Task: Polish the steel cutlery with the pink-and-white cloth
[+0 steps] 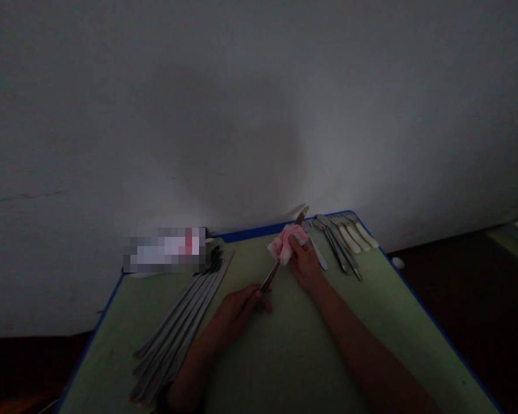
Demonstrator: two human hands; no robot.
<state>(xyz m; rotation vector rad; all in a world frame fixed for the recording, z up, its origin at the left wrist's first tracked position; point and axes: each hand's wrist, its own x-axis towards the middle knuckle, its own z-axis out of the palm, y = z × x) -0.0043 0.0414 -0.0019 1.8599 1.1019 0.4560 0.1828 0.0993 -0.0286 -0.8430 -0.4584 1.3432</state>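
Note:
My left hand [240, 307] is closed around the handle end of a metal table knife [269, 277]. The knife slants up and away to the right, its rounded blade tip beyond the cloth near the table's far edge. In my right hand [304, 261] is a crumpled pink and white cloth [288, 241], wrapped around the middle of the knife. Left of my left hand lies a fanned row of several metal forks [185, 316], handles toward me. Just right of the cloth, several metal spoons [333, 244] lie side by side.
White-handled cutlery [354, 234] lies at the far right corner of the pale green table [280, 356], which has a blue edge. A box-like item [164, 251], blurred out, sits at the far left. A wall [259, 115] rises behind. A small white object [397, 263] lies beyond the right edge.

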